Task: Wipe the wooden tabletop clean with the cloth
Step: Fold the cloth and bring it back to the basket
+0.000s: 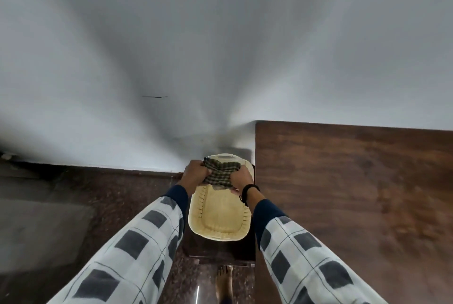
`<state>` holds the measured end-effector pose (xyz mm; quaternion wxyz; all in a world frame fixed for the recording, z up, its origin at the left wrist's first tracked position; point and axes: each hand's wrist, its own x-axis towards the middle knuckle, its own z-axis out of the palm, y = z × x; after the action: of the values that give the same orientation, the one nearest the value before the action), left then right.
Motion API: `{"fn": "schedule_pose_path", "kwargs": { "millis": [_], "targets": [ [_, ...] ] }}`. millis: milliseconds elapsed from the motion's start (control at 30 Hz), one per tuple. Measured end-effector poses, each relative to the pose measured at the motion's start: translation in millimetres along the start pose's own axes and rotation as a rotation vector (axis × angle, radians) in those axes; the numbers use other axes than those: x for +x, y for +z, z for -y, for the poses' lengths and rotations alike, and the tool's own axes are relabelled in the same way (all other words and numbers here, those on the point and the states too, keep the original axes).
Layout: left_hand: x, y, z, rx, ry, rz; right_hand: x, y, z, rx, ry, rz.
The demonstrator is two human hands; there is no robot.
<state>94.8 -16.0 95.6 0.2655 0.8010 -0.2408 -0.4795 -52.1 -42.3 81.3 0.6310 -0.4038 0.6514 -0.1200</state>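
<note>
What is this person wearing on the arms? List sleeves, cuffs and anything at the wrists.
The left sleeve and right sleeve are white with dark grey squares and thin dark lines. A navy cuff ends each. A black band circles the right wrist.

one head-worn wide-angle view looks steeply down, near both forearms, toward the wall (220, 34).

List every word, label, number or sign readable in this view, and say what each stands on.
No text can be read anywhere.
The checked green cloth, gripped by the left hand and right hand, the cream perforated plastic basket, the brown wooden tabletop and the white wall bear no lettering.
The dark streak on the wall is a mark, not writing.
</note>
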Motion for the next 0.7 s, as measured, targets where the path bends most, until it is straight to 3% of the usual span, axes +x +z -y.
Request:
{"fn": "schedule_pose_path", "kwargs": {
  "millis": [133, 333, 533, 700],
  "targets": [
    [29.7, 19.5, 16.0, 0.238, 0.137, -0.017, 33.8, 11.9, -20.7, -0.023, 0.098, -0.068],
    [59.5, 49.9, 36.3, 0.288, 0.343, -0.136, 77.5, 18.8, -40.8, -0.095, 0.164, -0.159],
    [94.6, 72.5, 58.8, 0.49, 0.208, -0.003, 110.6, 29.1, -55.8, -0.088, 0.246, -0.182],
    [117.8, 83.3, 82.3, 0.618, 0.272, 0.086, 134.5, 35.8, -70.1, -0.111, 0.163, -0.19]
  ]
}}
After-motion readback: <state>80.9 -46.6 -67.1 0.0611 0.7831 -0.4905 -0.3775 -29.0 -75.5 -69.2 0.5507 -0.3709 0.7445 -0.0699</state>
